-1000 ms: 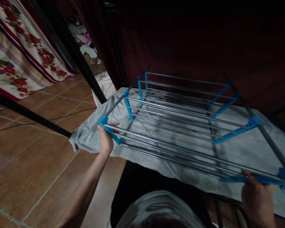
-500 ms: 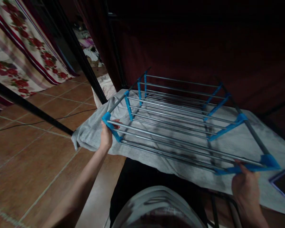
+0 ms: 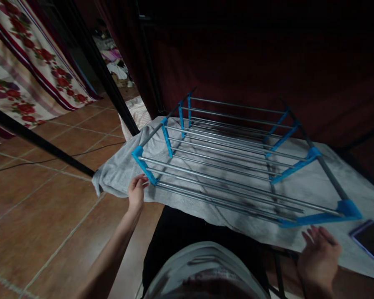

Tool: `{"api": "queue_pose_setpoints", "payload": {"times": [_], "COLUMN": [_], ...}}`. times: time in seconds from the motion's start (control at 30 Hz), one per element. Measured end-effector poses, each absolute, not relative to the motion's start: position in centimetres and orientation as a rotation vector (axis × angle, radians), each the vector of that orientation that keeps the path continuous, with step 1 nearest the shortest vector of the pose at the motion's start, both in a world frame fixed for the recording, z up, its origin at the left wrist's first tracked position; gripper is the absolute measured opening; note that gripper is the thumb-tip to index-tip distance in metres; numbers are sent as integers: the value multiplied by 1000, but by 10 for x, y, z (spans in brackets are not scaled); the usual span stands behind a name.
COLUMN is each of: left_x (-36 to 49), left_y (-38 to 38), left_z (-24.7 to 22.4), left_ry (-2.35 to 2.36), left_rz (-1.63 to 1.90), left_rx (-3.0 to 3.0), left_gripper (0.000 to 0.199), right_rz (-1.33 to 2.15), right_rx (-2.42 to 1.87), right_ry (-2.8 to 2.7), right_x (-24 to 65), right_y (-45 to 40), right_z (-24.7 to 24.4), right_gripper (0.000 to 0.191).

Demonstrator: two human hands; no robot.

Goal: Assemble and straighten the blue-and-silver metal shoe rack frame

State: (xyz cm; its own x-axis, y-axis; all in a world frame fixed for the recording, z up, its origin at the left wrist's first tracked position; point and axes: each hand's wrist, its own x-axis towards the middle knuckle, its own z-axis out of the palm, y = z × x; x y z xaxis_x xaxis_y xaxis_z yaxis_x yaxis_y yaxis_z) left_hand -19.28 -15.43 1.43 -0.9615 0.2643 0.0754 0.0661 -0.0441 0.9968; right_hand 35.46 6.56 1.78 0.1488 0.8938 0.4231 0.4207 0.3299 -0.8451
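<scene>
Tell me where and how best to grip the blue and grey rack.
Probably by the near left bracket and near right bracket, one per hand, from your side: the rack is long and stretches crosswise before you, with these blue pieces at its near corners.

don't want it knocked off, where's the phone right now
In the head view, the phone lies on the grey cloth near the picture's right edge, beside the near right corner of the metal rack and right of the right hand.
</scene>
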Motion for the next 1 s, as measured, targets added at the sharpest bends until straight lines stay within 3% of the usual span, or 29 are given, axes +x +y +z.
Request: {"api": "queue_pose_setpoints", "payload": {"times": [0.17, 0.3, 0.4, 0.6, 1.0], "left_x": [-181, -187, -194, -203, -197], "left_y": [-169, -166, -162, -161, -155], "left_z": [-20, -30, -33, -36, -28], "left_ry": [2245, 2341, 2368, 2385, 2407], "left_rz": [1896, 1701, 1594, 1499, 1493], "left_rx": [541, 722, 817, 909, 877], "left_gripper": [32, 34, 33, 33, 36], "right_rz": [622, 434, 189, -29, 100], "right_rx": [-1162, -763, -749, -849, -888], "right_ry": [-1973, -2485, -2655, -2760, -2716], "right_x": [327, 253, 202, 164, 166], "right_y": [1, -13, -7, 12, 18], "right_z": [-19, -18, -11, -14, -18], "right_gripper": [22, 40, 49, 38, 30]}}
